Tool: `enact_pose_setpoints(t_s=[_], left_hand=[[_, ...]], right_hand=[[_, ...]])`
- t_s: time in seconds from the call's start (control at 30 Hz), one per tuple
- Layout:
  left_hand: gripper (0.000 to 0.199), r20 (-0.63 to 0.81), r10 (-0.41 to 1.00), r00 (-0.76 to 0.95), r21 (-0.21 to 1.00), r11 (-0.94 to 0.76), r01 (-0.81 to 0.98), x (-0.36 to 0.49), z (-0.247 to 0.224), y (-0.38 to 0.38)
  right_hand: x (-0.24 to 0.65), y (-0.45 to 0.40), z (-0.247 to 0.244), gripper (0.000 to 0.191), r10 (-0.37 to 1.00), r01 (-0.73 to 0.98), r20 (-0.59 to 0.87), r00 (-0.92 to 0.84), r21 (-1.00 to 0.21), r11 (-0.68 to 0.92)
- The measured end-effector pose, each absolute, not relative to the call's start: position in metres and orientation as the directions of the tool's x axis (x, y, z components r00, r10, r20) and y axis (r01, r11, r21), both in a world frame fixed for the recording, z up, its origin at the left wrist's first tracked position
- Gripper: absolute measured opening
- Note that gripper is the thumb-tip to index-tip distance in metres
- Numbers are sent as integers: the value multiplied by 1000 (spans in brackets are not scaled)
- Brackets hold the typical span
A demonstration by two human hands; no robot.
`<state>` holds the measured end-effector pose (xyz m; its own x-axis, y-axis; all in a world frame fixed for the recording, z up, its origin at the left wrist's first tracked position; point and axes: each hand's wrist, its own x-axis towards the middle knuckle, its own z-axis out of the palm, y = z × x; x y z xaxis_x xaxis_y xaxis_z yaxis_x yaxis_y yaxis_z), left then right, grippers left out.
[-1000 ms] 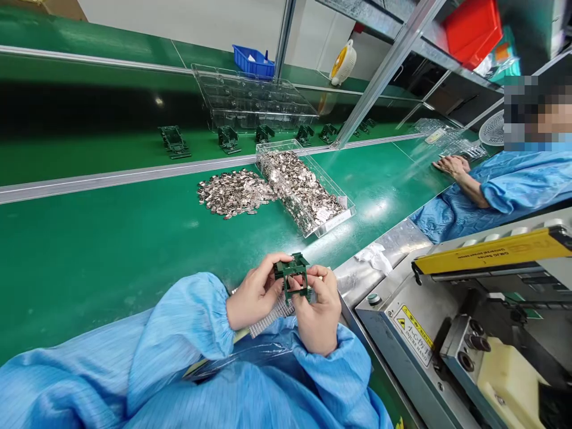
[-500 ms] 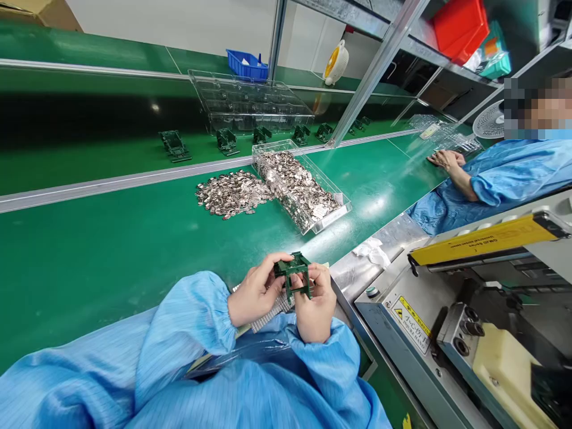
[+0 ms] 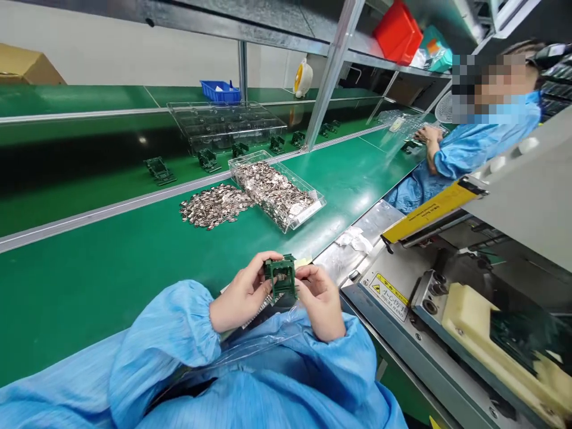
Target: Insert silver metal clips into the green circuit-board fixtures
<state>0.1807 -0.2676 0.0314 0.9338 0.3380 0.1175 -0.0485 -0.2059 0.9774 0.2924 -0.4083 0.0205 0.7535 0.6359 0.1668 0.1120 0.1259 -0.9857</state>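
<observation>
Dark green frame, blue sleeves, yellow-and-white fan, red bin

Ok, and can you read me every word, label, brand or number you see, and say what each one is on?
"小心伤手" and "INJURE HAND": warning label on the machine; its yellow band seems to say "WARNING", but is blurred.
Yellow bar: small dark lettering, too blurred to read.
White strip on the clear box: too small to read.
Green frame: no text I can make out.

Bright overhead glare on glossy green worktop
</observation>
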Motion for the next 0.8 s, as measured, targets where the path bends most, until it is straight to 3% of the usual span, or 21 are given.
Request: enact_pose_setpoints(t_s=[0.07, 0.17, 0.3, 0.37, 0.47, 0.53, 0.67, 0.8], left_hand=[[37, 107, 271, 957, 977, -205, -51, 186, 45, -273], [41, 95, 58, 994, 957, -280, -75, 205, 67, -289], [51, 102, -355, 929, 955, -228, -192, 250, 94, -320], [55, 148, -513, 846, 947, -173, -271, 282, 106, -341], [56, 315, -517, 796, 860, -200, -470, 333, 118, -386], [66, 433, -468, 771, 774, -246, -584, 365, 121, -423], [88, 365, -469, 804, 782, -314, -539, 411, 120, -488], [86, 315, -368, 875, 887, -213, -409, 420, 122, -491]], right_hand=[[300, -433, 31, 37, 666, 244, 267, 696, -961, 131], [305, -476, 48, 70, 698, 432, 381, 606, -895, 113], [303, -544, 63, 68, 586, 525, 444, 678, -851, 37], [302, -585, 66, 66, 401, 504, 459, 793, -864, -8], [304, -650, 64, 63, -133, 490, 487, 863, -872, -8], [310, -688, 60, 52, -382, 499, 463, 800, -867, -6], [328, -730, 56, 36, -470, 495, 461, 753, -867, -57], [350, -732, 69, 52, -396, 468, 463, 793, -879, -91]])
